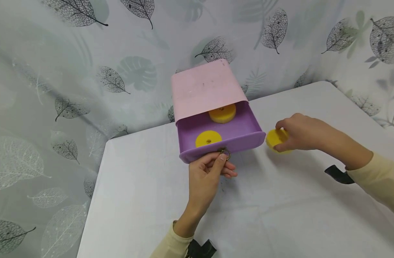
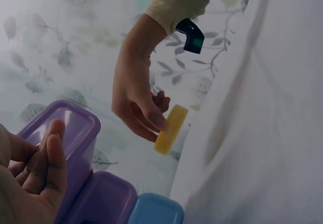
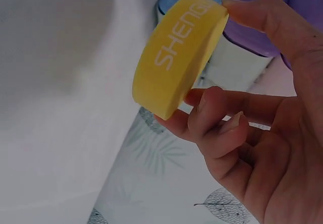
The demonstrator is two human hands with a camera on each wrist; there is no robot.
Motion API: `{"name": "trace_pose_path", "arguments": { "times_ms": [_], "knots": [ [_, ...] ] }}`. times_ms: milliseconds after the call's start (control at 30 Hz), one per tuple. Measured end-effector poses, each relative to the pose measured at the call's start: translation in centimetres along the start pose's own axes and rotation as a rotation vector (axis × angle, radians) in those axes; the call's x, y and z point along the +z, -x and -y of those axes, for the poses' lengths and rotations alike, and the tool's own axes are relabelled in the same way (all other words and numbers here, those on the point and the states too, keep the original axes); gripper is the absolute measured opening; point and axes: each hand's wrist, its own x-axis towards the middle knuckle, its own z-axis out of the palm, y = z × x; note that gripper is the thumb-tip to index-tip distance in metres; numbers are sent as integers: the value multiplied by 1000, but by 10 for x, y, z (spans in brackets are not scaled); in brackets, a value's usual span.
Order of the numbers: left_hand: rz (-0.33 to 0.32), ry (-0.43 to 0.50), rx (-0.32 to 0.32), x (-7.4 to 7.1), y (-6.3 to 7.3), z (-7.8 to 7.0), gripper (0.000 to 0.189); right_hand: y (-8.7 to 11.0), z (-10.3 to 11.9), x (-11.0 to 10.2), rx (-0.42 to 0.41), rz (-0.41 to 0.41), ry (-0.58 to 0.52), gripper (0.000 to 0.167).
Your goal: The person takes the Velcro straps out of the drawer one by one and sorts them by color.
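A pink-topped drawer box [image 1: 206, 86] stands at the back of the table with its purple drawer [image 1: 245, 141] pulled out. My left hand [image 1: 205, 179] is at the drawer's front, thumb and fingers pinching the small metal ring pull [image 1: 226, 154]. Two yellow discs lie inside: a front disc [image 1: 201, 138] showing a centre hole, and a rear disc [image 1: 222, 114] partly under the pink top. Right of the drawer, my right hand [image 1: 304, 132] grips another yellow disc [image 3: 176, 52] by its edges, between thumb and fingers. White lettering runs along that disc's rim.
Below the open drawer, the left wrist view shows another purple drawer [image 2: 108, 199] and a blue drawer [image 2: 156, 211]. A white-covered table [image 1: 135, 200] carries the box. Leaf-patterned curtain [image 1: 135, 89] hangs behind and at the sides. Black straps [image 1: 339, 174] show at the wrists.
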Motion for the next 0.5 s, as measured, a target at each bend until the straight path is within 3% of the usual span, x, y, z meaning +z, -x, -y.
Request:
{"name": "trace_pose_path", "arguments": {
  "times_ms": [500],
  "knots": [
    [-2, -3, 3, 1, -1, 0, 17, -5, -9, 33, 12, 22, -19, 52]
  ]
}}
